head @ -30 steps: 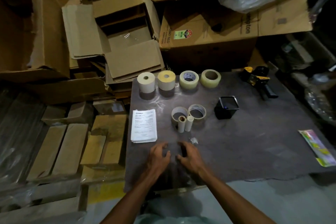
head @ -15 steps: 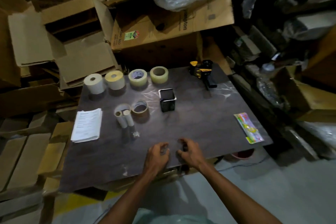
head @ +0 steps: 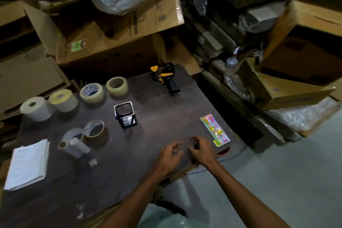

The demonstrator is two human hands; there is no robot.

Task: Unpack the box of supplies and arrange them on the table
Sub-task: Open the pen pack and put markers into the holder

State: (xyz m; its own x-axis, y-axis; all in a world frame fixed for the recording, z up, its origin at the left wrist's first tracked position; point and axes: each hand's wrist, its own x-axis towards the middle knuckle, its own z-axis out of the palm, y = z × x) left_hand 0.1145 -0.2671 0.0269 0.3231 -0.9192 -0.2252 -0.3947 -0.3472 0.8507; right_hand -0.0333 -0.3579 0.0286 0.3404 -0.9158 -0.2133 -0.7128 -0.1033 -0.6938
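**Hands drift right toward the marker pack**

Since the earlier frames both our hands have slid rightward along the near edge of the bench (head: 166, 109), and the view has swung with them, so the paper stack (head: 27, 164) now sits far to the left. Our left hand (head: 169, 157) hovers with fingers loosely curled and nothing in them: a slack, empty grip. Our right hand (head: 200, 151) has its fingers curled tighter; something small and dark may be pinched there, but we cannot tell.

The supplies are already laid out on the bench: four rolls in a back row, from the white roll (head: 36, 108) to the clear tape roll (head: 117, 86), the mesh pen cup (head: 125, 114) upright in the middle, the tape dispenser (head: 165, 77) at the far edge. The colourful marker pack (head: 214, 129) lies flat just beside our right hand, near the bench's right edge. Its long axis runs diagonally, far-left to near-right, with the near end pointing toward the bench corner, askew to the rows.

We judge the step in hand is tidying this pack. To do it well, we should take it by its long sides, turn it until it squares with the bench edge, and draw it inward, away from the corner where a nudge could tip it off
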